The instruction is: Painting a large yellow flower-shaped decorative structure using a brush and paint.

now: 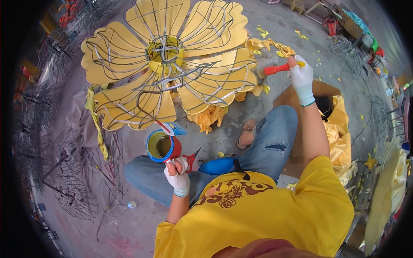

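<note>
Yellow flower (206,84) spread across the upper left and top centre of the frame, with a red-handled brush (277,69) at its edge

The flower had five broad petals with scalloped edges, ribbed with dark and pale wire that ran out from a yellow ringed centre (164,50). The right hand (302,77), in a white glove, was right of centre in the upper frame. Its fingers pinched the far end of the brush's handle, and the head pointed left toward the lower right petal; whether the bristles touched it, I could not tell.

The left hand (177,178), also gloved in white with some fingertips bare, was below the flower near the middle of the frame. Its fingers were curled in against a red can (175,148) with a blue rim, which tilted so that its open mouth showed. Red-handled scissors (189,162) were just beside that hand, blades toward the upper right; I could not tell whether the fingers held them.

Crumpled yellow fabric (207,117) showed under the petals. A cardboard box (297,92) stood at right, more yellow cloth (337,144) beside it, and dark wire frames (71,189) filled the left.
</note>
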Demonstrator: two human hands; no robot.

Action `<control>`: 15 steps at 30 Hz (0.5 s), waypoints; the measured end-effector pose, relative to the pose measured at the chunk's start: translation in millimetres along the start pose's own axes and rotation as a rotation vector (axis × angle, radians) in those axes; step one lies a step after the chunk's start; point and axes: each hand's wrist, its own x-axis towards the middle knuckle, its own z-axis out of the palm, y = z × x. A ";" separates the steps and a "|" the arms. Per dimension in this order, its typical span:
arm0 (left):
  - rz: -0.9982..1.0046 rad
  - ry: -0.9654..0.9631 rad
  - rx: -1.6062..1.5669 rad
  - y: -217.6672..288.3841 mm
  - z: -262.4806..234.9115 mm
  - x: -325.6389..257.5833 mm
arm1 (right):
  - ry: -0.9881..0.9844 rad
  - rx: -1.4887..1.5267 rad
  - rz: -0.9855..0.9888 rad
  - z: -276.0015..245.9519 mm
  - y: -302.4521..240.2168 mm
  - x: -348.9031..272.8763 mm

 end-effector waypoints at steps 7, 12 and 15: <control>-0.045 -0.015 0.025 0.6 -7.2 -4.6 | -0.233 -0.082 0.084 26.8 19.8 20.5; -0.026 -0.052 0.021 8.8 -9.7 -8.6 | -0.031 -0.146 0.019 38.5 43.0 63.5; -0.035 -0.053 0.038 10.4 -10.7 -10.0 | -0.157 -0.323 0.033 26.7 69.6 81.2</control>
